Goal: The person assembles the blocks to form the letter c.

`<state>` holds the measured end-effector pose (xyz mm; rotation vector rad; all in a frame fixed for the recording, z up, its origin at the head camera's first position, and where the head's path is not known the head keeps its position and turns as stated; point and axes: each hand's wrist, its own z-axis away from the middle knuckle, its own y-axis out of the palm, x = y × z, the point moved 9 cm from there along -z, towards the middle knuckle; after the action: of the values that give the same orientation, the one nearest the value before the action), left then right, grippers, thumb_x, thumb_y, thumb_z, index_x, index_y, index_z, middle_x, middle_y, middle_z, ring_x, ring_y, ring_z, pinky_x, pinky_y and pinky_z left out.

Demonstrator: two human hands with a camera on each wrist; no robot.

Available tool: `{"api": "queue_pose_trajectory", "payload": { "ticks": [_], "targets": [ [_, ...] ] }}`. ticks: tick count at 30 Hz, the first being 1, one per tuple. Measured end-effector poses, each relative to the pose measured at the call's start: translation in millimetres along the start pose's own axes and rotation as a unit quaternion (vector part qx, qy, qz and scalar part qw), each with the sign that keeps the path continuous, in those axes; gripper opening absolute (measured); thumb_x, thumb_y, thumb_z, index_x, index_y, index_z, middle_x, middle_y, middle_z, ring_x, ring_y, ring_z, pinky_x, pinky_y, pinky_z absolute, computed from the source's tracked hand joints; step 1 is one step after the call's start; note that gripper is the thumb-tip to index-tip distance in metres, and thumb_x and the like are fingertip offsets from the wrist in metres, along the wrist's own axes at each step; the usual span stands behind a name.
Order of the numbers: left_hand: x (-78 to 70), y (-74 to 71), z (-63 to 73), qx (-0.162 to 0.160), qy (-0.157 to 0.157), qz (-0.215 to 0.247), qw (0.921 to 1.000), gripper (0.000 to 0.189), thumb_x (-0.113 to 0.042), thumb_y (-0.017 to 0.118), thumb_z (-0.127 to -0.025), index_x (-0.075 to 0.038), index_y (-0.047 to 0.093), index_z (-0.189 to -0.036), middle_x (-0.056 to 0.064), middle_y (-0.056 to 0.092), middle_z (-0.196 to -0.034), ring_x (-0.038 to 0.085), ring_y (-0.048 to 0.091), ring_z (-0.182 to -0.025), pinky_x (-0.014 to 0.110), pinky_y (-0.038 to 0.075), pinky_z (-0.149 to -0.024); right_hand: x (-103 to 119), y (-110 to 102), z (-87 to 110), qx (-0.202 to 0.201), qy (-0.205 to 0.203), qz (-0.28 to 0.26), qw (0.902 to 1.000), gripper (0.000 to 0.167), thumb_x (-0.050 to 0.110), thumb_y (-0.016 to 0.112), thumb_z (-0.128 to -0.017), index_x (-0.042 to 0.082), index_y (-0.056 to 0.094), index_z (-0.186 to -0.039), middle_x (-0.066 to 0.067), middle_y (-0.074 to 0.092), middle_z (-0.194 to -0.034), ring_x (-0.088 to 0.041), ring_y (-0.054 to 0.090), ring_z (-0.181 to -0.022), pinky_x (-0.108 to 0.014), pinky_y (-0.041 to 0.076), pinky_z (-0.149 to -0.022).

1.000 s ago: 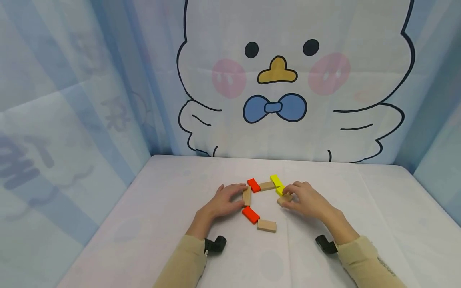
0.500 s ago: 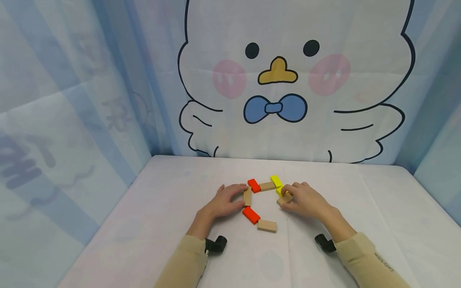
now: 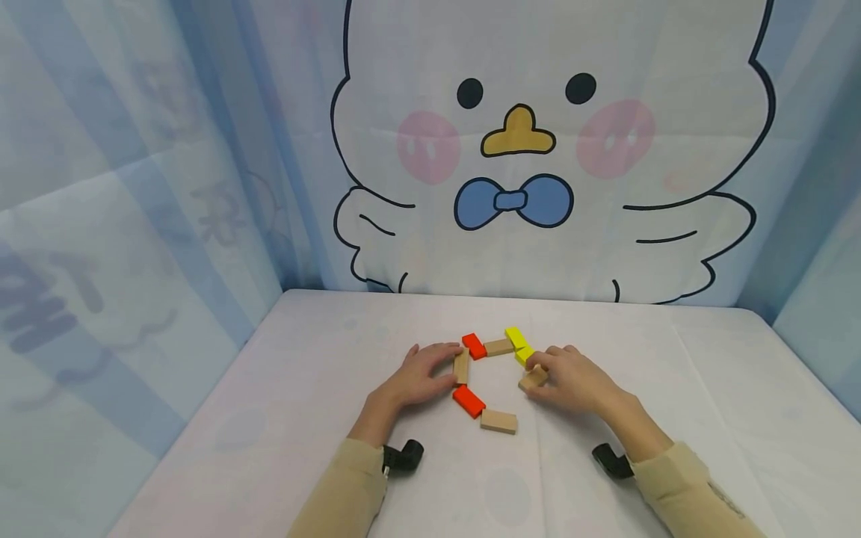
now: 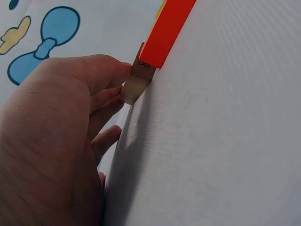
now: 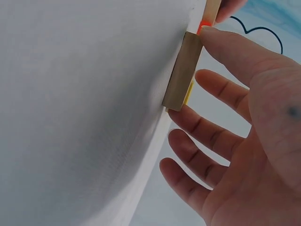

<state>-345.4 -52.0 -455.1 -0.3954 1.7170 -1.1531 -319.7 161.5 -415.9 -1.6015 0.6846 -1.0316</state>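
Observation:
In the head view, my left hand (image 3: pixel 425 373) spans a plain wooden block (image 3: pixel 460 367) on the left of a curved row, thumb at its near end and fingertips at its far end. My right hand (image 3: pixel 572 379) pinches another wooden block (image 3: pixel 534 378) on the right side. In the right wrist view, this wooden block (image 5: pixel 182 73) lies between thumb and a fingertip, on the table. A yellow block (image 3: pixel 525 355) lies just beyond it. From the left wrist, a red block (image 4: pixel 169 33) partly hides the wooden block (image 4: pixel 136 84) by my left hand.
More blocks continue the row: a red one (image 3: pixel 468 402), a wooden one (image 3: pixel 498 421) at the near end, another red one (image 3: pixel 474 346), a wooden one (image 3: pixel 498 347) and a yellow one (image 3: pixel 516 338) at the back. A white cloth covers the table (image 3: pixel 605 493). A printed curtain (image 3: pixel 525 254) stands behind.
My right hand has shifted its wooden block slightly toward me and turned it a little, showing more of the adjoining yellow block. My left hand stays in place.

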Motion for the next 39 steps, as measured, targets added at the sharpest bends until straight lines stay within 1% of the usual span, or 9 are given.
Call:
{"api": "queue_pose_trajectory", "payload": {
  "ticks": [4,10,18,25,30,39],
  "targets": [
    [-0.4,-0.8,0.4,-0.001,0.004,0.002,1.0000,0.054,-0.030,0.056,-0.098,-0.018,0.050,-0.150,0.004,0.046,-0.154,0.024,0.035,-0.145,0.058,0.008,-0.120,3.3,1.5,4.3,0.006,-0.003,-0.004,1.0000,0.027,0.032,0.081,-0.084,0.018,0.071,-0.106,-0.004,0.065,-0.103,-0.024,0.055,-0.091,-0.043,0.050,-0.079],
    [-0.7,-0.9,1.0,-0.001,0.005,0.004,1.0000,0.054,-0.031,0.056,-0.098,-0.018,0.050,-0.150,0.004,0.045,-0.155,0.024,0.035,-0.145,0.058,0.008,-0.120,9.0,2.2,11.2,0.014,-0.008,-0.020,0.9997,0.024,0.030,0.081,-0.084,0.022,0.071,-0.104,0.001,0.064,-0.104,-0.023,0.054,-0.095,-0.044,0.050,-0.082],
    [-1.7,-1.4,1.3,-0.003,0.004,0.006,1.0000,0.054,-0.030,0.056,-0.098,-0.018,0.050,-0.150,0.004,0.045,-0.154,0.024,0.035,-0.145,0.058,0.007,-0.120,16.0,2.0,19.6,0.030,-0.020,-0.029,0.9989,0.025,0.032,0.083,-0.083,0.023,0.072,-0.104,0.006,0.063,-0.102,-0.021,0.052,-0.096,-0.044,0.049,-0.084],
    [-1.7,-1.4,1.8,-0.004,0.004,0.003,1.0000,0.054,-0.030,0.056,-0.097,-0.017,0.050,-0.150,0.004,0.046,-0.154,0.025,0.035,-0.145,0.057,0.008,-0.120,22.2,1.3,26.3,0.032,-0.046,-0.049,0.9972,0.025,0.031,0.082,-0.083,0.024,0.071,-0.104,0.010,0.062,-0.103,-0.019,0.053,-0.097,-0.046,0.047,-0.086],
    [-1.8,-1.8,2.3,-0.005,0.001,0.002,1.0000,0.054,-0.030,0.056,-0.097,-0.017,0.051,-0.150,0.004,0.046,-0.154,0.025,0.035,-0.145,0.057,0.008,-0.120,26.6,1.0,28.6,0.031,-0.063,-0.051,0.9963,0.025,0.031,0.082,-0.083,0.024,0.071,-0.104,0.011,0.061,-0.104,-0.019,0.053,-0.098,-0.046,0.047,-0.086],
    [-3.1,-2.3,2.9,-0.006,0.004,0.006,1.0000,0.054,-0.029,0.057,-0.097,-0.016,0.051,-0.149,0.004,0.046,-0.154,0.025,0.035,-0.145,0.057,0.008,-0.120,28.0,5.3,29.6,0.050,-0.059,-0.060,0.9952,0.027,0.033,0.083,-0.083,0.024,0.072,-0.106,0.012,0.061,-0.105,-0.017,0.051,-0.097,-0.045,0.047,-0.085]
  ]
}}
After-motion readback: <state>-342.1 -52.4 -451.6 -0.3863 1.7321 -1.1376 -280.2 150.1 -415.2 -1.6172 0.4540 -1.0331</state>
